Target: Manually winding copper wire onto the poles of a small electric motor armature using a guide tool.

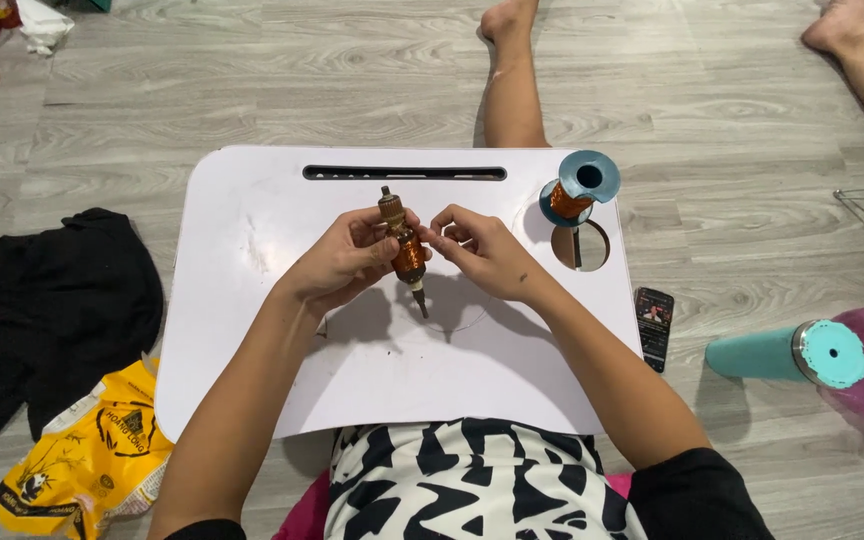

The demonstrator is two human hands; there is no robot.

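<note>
Above the lap tray point(252, 330), both hands point(407, 255) pinch a copper-wound rotor point(406, 250).

Wire spool point(576, 189) on lap table point(252, 300) right; phone point(654, 326) beside table

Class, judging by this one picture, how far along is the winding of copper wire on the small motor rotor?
Done: the rotor already shows copper windings round its middle. In hand: the left hand grips the rotor above the white lap table; the right hand pinches at its side. Left: the teal spool still carries copper wire. How much winding remains cannot be told.
</note>
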